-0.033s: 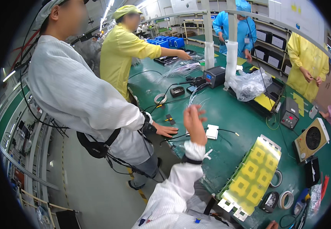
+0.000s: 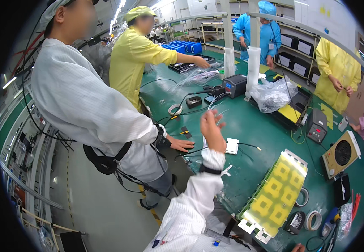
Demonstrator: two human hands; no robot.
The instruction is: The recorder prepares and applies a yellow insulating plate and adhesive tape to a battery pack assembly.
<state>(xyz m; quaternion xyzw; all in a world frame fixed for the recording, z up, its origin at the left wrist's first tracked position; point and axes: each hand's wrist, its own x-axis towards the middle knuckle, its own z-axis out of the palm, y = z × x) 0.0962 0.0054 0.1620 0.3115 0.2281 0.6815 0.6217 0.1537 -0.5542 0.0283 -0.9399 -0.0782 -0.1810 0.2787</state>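
My left hand [image 2: 212, 131] is raised over the near table edge, its white sleeve and dark wristband below. Its fingers are loosely curled and apart. Thin whitish wires [image 2: 216, 101] show just beyond the fingertips; whether any touch the hand is hidden. Beside the hand lies a small white box-like part [image 2: 232, 146] with a black cable [image 2: 249, 145]. Only a bit of my right hand [image 2: 299, 248] enters at the lower edge, with its fingers mostly hidden. Left of it rests a long block with a translucent yellow-green cover [image 2: 274, 191] and metal end tabs.
A person in white [image 2: 93, 92] stands close at left, one hand on the table. Beyond, a person in yellow [image 2: 135, 59] reaches across. At right are tape rolls [image 2: 313, 220], a small fan unit [image 2: 342, 153] and a controller box [image 2: 316, 126]. Uprights [image 2: 253, 71] rise behind.
The whole view has shifted very slightly. My left hand appears a little higher and further left in the picture, its fingers still loosely curled.
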